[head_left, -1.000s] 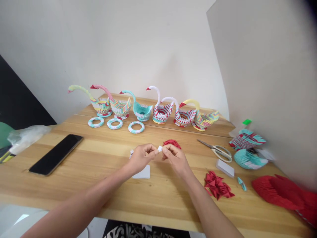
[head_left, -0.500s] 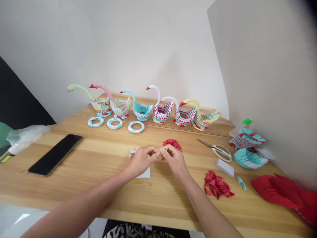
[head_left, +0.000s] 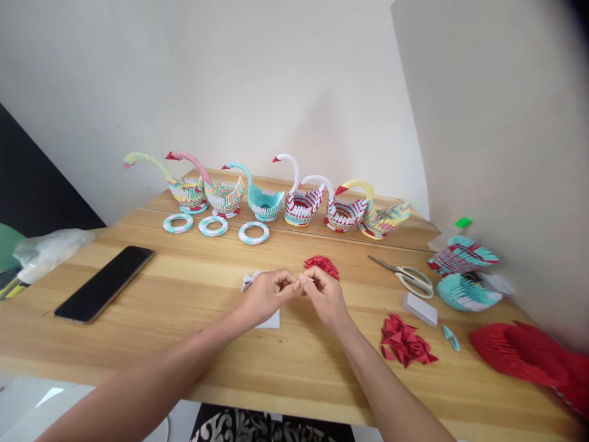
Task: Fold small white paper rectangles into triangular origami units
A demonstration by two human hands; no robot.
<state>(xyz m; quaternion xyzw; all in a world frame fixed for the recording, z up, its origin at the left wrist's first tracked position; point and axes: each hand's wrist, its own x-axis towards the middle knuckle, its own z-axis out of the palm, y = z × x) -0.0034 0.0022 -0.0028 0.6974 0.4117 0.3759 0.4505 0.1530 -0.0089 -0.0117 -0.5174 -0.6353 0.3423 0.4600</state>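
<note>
- Left hand (head_left: 268,294) and right hand (head_left: 326,298) together over the worktop (head_left: 276,368), fingertips pinching a small white paper piece (head_left: 298,282) between them!
- Neither's nearer; its long axis is hidden.
- Red folded-paper pile (head_left: 322,265) sits just beyond the right hand.

Soft, even light; a faint shadow (head_left: 324,132) on the wall (head_left: 239,73) at twelve o'clock, glare (head_left: 50,397) at eight, dark blur (head_left: 580,15) at two.

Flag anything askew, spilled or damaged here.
Nothing looks spilled or damaged. The six paper swans stand upright in a row. At most, the red folded pieces, in a loose heap right of the right hand, look untidy, and mildly so.
</note>
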